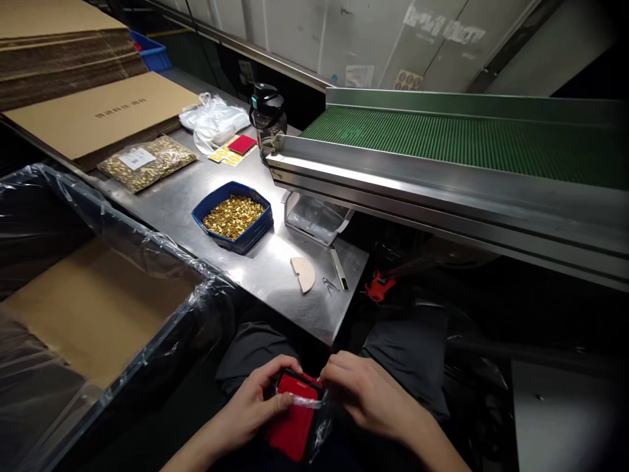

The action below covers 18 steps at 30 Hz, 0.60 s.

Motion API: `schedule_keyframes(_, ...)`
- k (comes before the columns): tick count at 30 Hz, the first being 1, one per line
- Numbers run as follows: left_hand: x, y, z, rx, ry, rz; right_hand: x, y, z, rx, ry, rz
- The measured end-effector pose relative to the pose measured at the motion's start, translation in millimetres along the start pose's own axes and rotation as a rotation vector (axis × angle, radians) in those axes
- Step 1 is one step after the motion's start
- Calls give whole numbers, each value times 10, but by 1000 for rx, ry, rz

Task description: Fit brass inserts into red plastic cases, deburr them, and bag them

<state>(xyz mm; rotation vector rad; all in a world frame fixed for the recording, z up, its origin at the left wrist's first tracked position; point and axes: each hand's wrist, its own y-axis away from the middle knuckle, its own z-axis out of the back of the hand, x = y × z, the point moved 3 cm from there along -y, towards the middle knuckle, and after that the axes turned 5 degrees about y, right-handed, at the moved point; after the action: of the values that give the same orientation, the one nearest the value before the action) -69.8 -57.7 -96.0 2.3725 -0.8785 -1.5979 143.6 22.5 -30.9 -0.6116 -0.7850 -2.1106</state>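
Observation:
Over my lap, both hands hold a flat red item [293, 426] partly inside a clear plastic sleeve [314, 410]. My left hand [255, 403] grips its left side, thumb pressed on the top edge. My right hand [366, 393] pinches the sleeve's upper right corner with curled fingers. On the steel table [275, 269] ahead stands a blue tray [233, 218] filled with several small gold-coloured parts.
A plastic-lined cardboard box [98, 301] stands at my left. A green conveyor belt [457, 141] runs at the right. On the table lie a bag of gold parts [146, 162], a dark bottle [268, 118], red and yellow cards [234, 149], a half-round piece [303, 273], a clear container [314, 218]. Flat cardboard [73, 72] is stacked behind.

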Motion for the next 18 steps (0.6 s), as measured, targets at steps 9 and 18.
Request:
schedule_keyframes(9, -274, 107, -67, 71, -316, -172, 206, 20, 69, -216, -613, 101)
schedule_keyframes(18, -304, 216, -38, 48, -295, -194, 325, 95, 12, -233, -541, -257)
